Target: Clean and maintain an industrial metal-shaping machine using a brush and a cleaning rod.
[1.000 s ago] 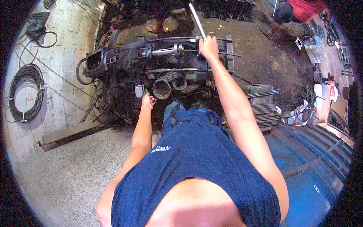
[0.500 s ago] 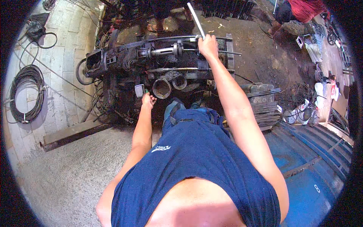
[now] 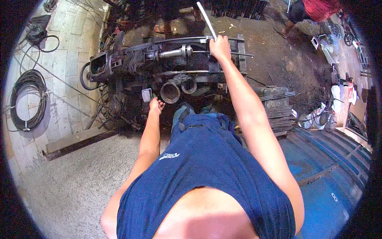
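Head view: the right hand [image 3: 221, 47] wraps the pale bar [image 3: 206, 18] by the far edge of the machine [image 3: 242, 61], near its right end; the left hand [image 3: 156, 106] curls beside a green piece [image 3: 155, 95], grip unclear. Best hold firmly, fingers clear of the shaft [image 3: 172, 53].

Single white numeral [image 3: 334, 197] on blue panel [image 3: 314, 211]; white lettering [image 3: 170, 156] on navy shirt [image 3: 211, 159], too small.
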A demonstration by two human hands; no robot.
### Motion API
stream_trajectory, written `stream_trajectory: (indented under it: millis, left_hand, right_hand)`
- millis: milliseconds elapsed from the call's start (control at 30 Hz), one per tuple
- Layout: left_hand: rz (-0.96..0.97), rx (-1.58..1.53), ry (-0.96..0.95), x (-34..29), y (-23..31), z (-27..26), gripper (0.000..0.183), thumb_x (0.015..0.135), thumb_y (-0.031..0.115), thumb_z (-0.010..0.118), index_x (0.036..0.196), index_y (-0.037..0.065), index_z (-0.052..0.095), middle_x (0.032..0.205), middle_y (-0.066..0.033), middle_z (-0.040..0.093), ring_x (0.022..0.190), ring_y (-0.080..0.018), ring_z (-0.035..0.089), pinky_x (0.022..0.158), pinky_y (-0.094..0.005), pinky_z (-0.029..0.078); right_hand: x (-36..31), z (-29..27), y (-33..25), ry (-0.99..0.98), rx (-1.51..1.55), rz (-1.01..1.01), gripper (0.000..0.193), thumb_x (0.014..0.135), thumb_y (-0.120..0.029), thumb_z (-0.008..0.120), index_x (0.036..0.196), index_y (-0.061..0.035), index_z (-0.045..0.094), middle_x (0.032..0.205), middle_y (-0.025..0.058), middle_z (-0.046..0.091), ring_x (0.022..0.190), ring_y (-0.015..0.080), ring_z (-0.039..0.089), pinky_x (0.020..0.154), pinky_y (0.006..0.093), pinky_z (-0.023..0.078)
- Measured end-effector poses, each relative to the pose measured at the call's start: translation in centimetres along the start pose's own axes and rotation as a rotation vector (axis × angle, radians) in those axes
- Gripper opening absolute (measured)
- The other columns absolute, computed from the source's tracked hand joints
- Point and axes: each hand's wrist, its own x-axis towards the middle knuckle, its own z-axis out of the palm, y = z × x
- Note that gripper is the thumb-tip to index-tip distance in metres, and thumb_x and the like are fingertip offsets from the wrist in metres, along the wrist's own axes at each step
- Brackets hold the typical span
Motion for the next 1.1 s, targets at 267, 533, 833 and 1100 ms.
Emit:
stream_trajectory:
  millis: [267, 533, 833, 1100]
  left_hand:
    - [-0.004, 0.019, -0.007, 0.1, 0.0, 0.0, 0.01, 0.097, 0.021, 0.044, 0.099, 0.012, 0.047, 0.062, 0.0011, 0.044, 0.048, -0.0129, 0.043, 0.059, -0.0375, 0.05]
    - [0.003, 0.001, -0.003, 0.2, -0.1, 0.2, 0.012, 0.095, 0.023, 0.046, 0.098, 0.011, 0.043, 0.069, -0.0029, 0.043, 0.052, -0.0167, 0.041, 0.061, -0.0405, 0.048]
    - [-0.008, 0.019, 0.055, -0.6, 0.2, 0.8, 0.01, 0.097, 0.02, 0.043, 0.101, 0.012, 0.047, 0.062, 0.0006, 0.043, 0.049, -0.0129, 0.042, 0.061, -0.0374, 0.05]
    - [-0.01, -0.024, 0.021, 0.1, -0.1, -0.1, 0.009, 0.096, 0.02, 0.044, 0.102, 0.015, 0.046, 0.063, 0.0007, 0.042, 0.049, -0.013, 0.042, 0.062, -0.0375, 0.05]
  right_hand:
    - [0.0, 0.0, 0.0, 0.004, -0.007, 0.001, 0.04, 0.087, -0.029, 0.053, 0.106, 0.006, 0.06, 0.114, 0.0274, 0.054, 0.104, 0.0431, 0.057, 0.091, 0.05, 0.046]
    - [0.3, 0.3, 0.7, 0.015, 0.009, -0.003, 0.041, 0.087, -0.031, 0.053, 0.106, 0.0053, 0.06, 0.113, 0.0264, 0.054, 0.105, 0.043, 0.057, 0.09, 0.0509, 0.046]
    - [0.1, -0.2, 0.4, 0.001, 0.009, 0.032, 0.042, 0.086, -0.031, 0.052, 0.105, 0.0051, 0.061, 0.113, 0.0262, 0.054, 0.104, 0.0436, 0.057, 0.09, 0.0511, 0.046]
    - [0.2, -0.1, 0.5, 0.022, 0.019, 0.002, 0.042, 0.087, -0.032, 0.052, 0.104, 0.0055, 0.061, 0.11, 0.0273, 0.055, 0.104, 0.0431, 0.057, 0.091, 0.0501, 0.045]
